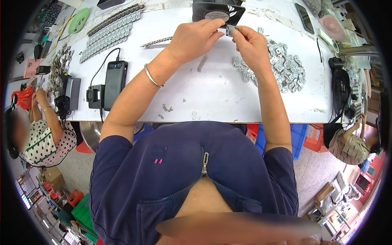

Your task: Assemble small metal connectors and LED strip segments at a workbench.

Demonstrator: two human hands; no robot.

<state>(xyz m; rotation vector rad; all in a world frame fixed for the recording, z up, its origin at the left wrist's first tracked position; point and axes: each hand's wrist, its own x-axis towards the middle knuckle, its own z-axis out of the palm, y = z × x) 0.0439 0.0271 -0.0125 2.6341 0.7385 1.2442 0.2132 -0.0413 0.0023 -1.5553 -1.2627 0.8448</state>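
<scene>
My right hand point(252, 45) pinches a small square metal piece point(231, 30) between thumb and forefinger, close to a black fan point(237, 14). Just left of it is my left hand point(195, 40), its fingers bent and drawn together, fingertips near the piece. What those fingers hold, if anything, is hidden. A narrow strip of linked metal pieces point(157, 41) lies on the table and runs out of sight behind my left wrist. Right of my right forearm spreads a loose heap of small silvery metal pieces point(288, 67).
Rows of linked metal strips point(108, 38) lie at the far left. Nearer stand a black power bank point(116, 85) and a cabled black device point(95, 96). A phone point(304, 18) and pink fan point(333, 27) sit far right. Other people work at left point(49, 136) and right point(349, 147).
</scene>
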